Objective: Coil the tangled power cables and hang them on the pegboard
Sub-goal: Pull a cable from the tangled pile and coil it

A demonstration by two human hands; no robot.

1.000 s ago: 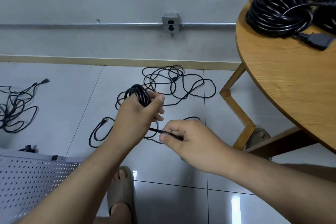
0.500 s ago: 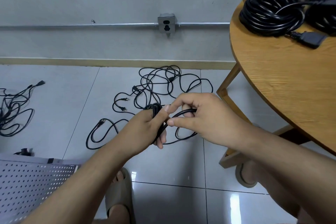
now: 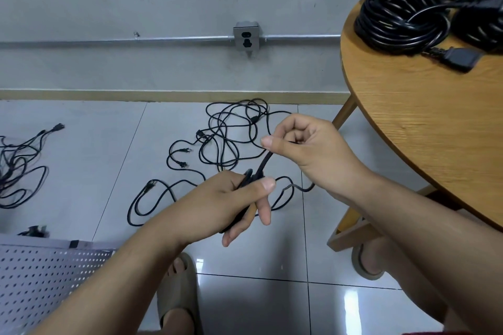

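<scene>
Cable tangle [image 3: 16, 168], black, loose on the floor [image 3: 81, 171] at far left, with perforated pegboard [image 3: 49, 280] in the near left corner. Left hand [image 3: 231, 204], held above the tiles at centre, fingers [image 3: 262, 212] curled round a small bundle of black power cable [image 3: 264, 164] with the thumb pressed over it; one strand rises to the right hand [image 3: 304, 147], pinched between its thumb and curled fingers, while more of the black cable sprawls in loops on the floor beyond both hands. Round wooden bench [image 3: 422, 130] at right, carrying thick black coils [image 3: 400, 19] at its far edge.
</scene>
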